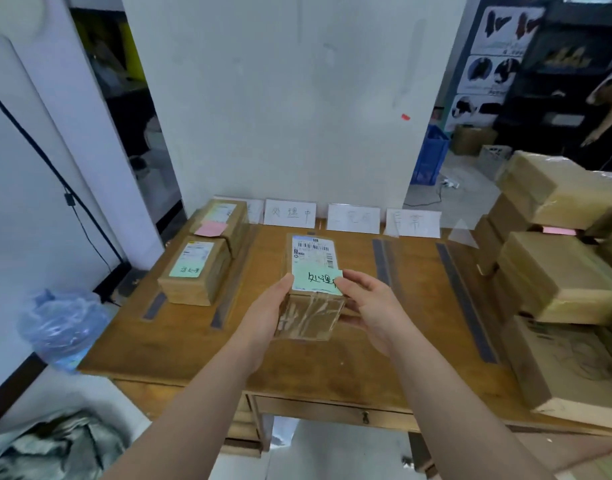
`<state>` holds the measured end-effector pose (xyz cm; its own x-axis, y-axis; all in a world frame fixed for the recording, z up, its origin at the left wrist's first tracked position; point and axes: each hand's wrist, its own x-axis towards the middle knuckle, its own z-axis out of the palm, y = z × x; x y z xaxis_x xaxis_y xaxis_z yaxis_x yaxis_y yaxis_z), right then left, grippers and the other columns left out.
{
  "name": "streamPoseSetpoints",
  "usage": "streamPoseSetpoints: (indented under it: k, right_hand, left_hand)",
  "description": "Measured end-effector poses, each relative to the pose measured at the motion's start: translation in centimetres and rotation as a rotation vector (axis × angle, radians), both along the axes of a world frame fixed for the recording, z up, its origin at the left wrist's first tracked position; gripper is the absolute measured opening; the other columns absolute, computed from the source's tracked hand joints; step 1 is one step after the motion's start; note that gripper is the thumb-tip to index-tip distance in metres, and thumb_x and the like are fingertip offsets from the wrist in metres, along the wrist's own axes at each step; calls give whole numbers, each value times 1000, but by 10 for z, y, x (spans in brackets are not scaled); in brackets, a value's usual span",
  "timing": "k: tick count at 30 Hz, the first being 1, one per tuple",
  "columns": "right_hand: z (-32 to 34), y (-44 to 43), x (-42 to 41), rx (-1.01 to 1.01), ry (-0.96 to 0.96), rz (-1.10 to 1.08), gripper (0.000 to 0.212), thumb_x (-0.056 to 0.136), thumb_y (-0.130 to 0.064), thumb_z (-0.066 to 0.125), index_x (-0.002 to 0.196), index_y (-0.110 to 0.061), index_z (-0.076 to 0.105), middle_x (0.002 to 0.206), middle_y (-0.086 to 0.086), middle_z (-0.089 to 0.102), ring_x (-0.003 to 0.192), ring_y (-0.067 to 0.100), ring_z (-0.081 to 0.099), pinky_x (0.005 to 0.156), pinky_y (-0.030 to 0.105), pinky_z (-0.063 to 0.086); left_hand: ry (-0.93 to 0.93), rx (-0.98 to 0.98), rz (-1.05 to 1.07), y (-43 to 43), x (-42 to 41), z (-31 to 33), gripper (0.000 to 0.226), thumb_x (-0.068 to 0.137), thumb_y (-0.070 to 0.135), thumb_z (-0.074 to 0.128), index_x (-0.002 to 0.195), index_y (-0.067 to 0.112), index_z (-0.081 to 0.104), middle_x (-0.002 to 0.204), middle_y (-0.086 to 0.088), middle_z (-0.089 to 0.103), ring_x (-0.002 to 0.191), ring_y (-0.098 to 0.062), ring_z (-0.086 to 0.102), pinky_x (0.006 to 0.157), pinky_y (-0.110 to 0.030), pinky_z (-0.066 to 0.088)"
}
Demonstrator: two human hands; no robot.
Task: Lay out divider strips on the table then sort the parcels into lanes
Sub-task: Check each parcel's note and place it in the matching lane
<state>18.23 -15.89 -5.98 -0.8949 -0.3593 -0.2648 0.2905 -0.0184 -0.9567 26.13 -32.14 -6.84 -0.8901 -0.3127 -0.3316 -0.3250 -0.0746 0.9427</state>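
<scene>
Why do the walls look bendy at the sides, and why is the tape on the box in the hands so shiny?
Head view: the wide-angle lens bows the white panel at the left; light glares in pale streaks off the taped near face of the parcel held by the left hand and right hand; the far posters look soft and blurry.

Wooden table [297, 368]: parcels [190, 271], divider strips [465, 299], cards [290, 212]

Tabletop [332, 362] lies open between divider strips [381, 261]; stacked parcels [557, 271] block the right, two parcels [193, 271] the left lane.
</scene>
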Motion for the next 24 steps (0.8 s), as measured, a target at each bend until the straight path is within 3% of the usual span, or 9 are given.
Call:
streamPoseSetpoints:
  k: [5,13,20,24]
  right_hand:
    - [-10,-47,-21,37,-12,-12,9,93,-27,63,102,-26,59,92,-5,76,85,14,72,70,33,60]
    - [-24,-101,-93,137,17,-18,18,94,-25,62,112,-20,59,98,-4,74,85,13,72,77,34,60]
    - [-38,-130,-181,241,42,38,41,96,-25,59,133,-10,52,111,1,69,92,14,68,79,32,59]
    - [-51,-148,-224,269,49,65,35,97,-25,57,128,-11,54,106,-2,70,83,6,67,56,15,53]
  left_hand:
    - [-65,-37,21,-48,-24,-5,61,87,70,45,136,33,51,117,8,69,101,-14,67,100,-46,47]
    - [-112,-116,15,-95,-101,-19,53,98,52,36,144,27,44,137,1,58,122,-22,55,106,-48,43]
    - [-81,-158,40,-126,-186,-26,45,103,35,46,146,23,44,130,1,63,107,-17,63,84,-37,57]
    - [-83,-133,44,-139,-228,-37,42,103,31,46,144,23,46,120,3,68,93,-11,64,71,-28,55]
